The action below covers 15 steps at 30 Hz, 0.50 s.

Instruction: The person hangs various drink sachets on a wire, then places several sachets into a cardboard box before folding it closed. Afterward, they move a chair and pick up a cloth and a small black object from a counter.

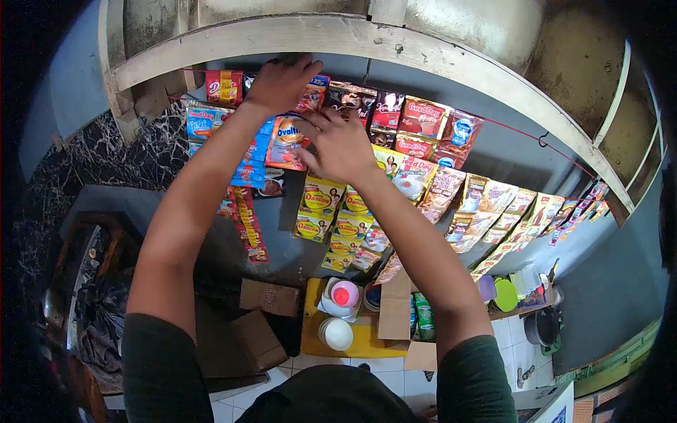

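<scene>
My left hand (282,86) reaches up to the top of the hanging sachets, just under the wooden beam. Its fingers are bent, and what they pinch is hidden. Below and to the right, my right hand (342,146) grips the right side of an orange and white Ovaltine sachet (285,144), its thumb low on the packet. Blue sachets (255,154) hang just left of the Ovaltine, partly behind my left forearm. Dark coffee sachets (351,97) hang behind and above my right hand. Strips of yellow Dancow sachets (319,201) hang below it.
A pale wooden beam (303,39) crosses above the sachets. More sachet strips (486,204) hang along a red string (508,134) to the right. Below stand a yellow table (310,342) with bowls (337,334) and a cardboard box (393,310). Dark furniture stands at lower left.
</scene>
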Tool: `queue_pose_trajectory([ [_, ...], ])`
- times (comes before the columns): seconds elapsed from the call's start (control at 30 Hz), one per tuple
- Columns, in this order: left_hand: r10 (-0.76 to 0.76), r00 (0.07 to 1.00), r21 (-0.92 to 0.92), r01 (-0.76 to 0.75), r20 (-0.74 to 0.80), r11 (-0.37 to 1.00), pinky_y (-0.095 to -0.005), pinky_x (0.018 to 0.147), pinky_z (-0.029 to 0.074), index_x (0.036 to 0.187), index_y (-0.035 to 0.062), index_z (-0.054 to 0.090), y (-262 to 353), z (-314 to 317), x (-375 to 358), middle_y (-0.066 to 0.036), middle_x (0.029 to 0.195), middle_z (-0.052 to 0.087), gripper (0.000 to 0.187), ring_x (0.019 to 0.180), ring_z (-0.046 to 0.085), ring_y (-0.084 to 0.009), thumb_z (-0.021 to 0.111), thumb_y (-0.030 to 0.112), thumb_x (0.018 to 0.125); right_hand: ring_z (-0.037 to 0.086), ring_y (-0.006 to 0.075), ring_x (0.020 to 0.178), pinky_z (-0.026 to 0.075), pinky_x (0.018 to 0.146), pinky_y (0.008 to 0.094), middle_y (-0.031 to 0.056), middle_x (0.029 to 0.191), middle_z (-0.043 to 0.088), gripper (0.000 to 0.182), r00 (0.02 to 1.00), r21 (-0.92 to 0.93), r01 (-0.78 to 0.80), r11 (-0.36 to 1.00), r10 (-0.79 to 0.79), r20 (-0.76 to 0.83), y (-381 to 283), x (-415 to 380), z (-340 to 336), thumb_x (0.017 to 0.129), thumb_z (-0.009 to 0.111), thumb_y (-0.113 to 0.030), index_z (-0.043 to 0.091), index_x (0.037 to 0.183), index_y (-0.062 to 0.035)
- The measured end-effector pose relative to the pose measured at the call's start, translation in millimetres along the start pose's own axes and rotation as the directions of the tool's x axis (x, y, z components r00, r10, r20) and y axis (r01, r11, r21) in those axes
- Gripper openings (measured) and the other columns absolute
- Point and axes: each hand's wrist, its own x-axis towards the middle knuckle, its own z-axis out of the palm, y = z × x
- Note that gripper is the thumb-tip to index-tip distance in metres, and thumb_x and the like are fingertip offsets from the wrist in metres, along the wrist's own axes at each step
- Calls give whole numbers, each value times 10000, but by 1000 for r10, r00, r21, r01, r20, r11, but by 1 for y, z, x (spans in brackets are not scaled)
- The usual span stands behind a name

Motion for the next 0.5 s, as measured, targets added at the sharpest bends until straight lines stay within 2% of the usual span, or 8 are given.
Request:
queue_pose_trajectory([
  [0.17, 113, 984, 18, -112, -137, 994, -416, 708, 537, 1196, 129, 484, -4, -1, -3, -102, 1137, 547, 525, 968, 618, -286, 703, 185, 722, 541, 190, 1097, 342, 935, 509, 50, 1140, 636, 519, 990, -129, -110, 985, 120, 70, 1, 18, 3, 885, 413, -529, 624, 1170, -150],
  [0.23, 61, 996, -21, -60, 65, 998, -450, 867, 474, 1213, 124, 475, -5, -7, -2, -111, 1244, 517, 452, 1076, 559, -324, 641, 255, 813, 545, 201, 1087, 330, 941, 510, 60, 1085, 659, 548, 968, -151, -150, 977, 176, 180, -1, 24, 6, 881, 388, -560, 635, 1150, -153],
  [0.27, 61, 996, -21, -60, 65, 998, -450, 867, 474, 1213, 124, 475, -5, -10, -2, -111, 1244, 517, 452, 1076, 559, -324, 641, 255, 813, 545, 201, 1087, 330, 941, 510, 60, 1085, 659, 548, 968, -151, -150, 977, 176, 180, -3, 26, 6, 881, 388, -560, 635, 1150, -153],
  [0.33, 116, 967, -38, -128, -226, 991, -426, 781, 499, 1088, 110, 513, -2, -19, -6, -80, 1077, 561, 413, 963, 597, -297, 698, 225, 738, 548, 219, 1076, 337, 926, 509, 71, 1063, 668, 495, 967, -176, -163, 971, 193, 167, -7, 29, 5, 891, 384, -496, 643, 1133, -150],
  [0.37, 114, 968, -39, -125, -225, 991, -426, 781, 499, 1088, 110, 513, -2, -24, -13, -80, 1077, 561, 413, 963, 597, -297, 698, 225, 738, 548, 219, 1076, 337, 926, 509, 71, 1063, 668, 495, 967, -176, -161, 971, 191, 169, -6, 30, 4, 891, 384, -496, 643, 1133, -150],
  [0.43, 85, 970, -257, -145, -229, 955, -429, 841, 464, 1019, 97, 537, 0, -43, -34, -83, 1004, 573, 345, 977, 576, -310, 680, 264, 754, 545, 243, 1111, 339, 954, 511, 102, 1128, 643, 479, 939, -119, -201, 972, 226, 261, -4, 35, -3, 892, 367, -406, 589, 1221, -139],
  [0.47, 88, 970, -257, -147, -226, 955, -429, 841, 464, 1019, 97, 537, 2, -53, -43, -83, 1004, 573, 345, 977, 576, -310, 680, 264, 754, 545, 243, 1111, 339, 954, 511, 102, 1128, 643, 479, 938, -117, -204, 972, 228, 260, 0, 36, 0, 892, 367, -406, 589, 1221, -139],
  [0.5, 135, 989, -371, -147, -58, 917, -424, 850, 462, 999, 90, 545, 5, -62, -52, -86, 992, 579, 325, 990, 570, -315, 670, 279, 766, 535, 258, 1141, 336, 976, 509, 118, 1160, 624, 485, 951, -34, -240, 970, 242, 193, 2, 38, -2, 886, 366, -373, 543, 1274, -143],
])
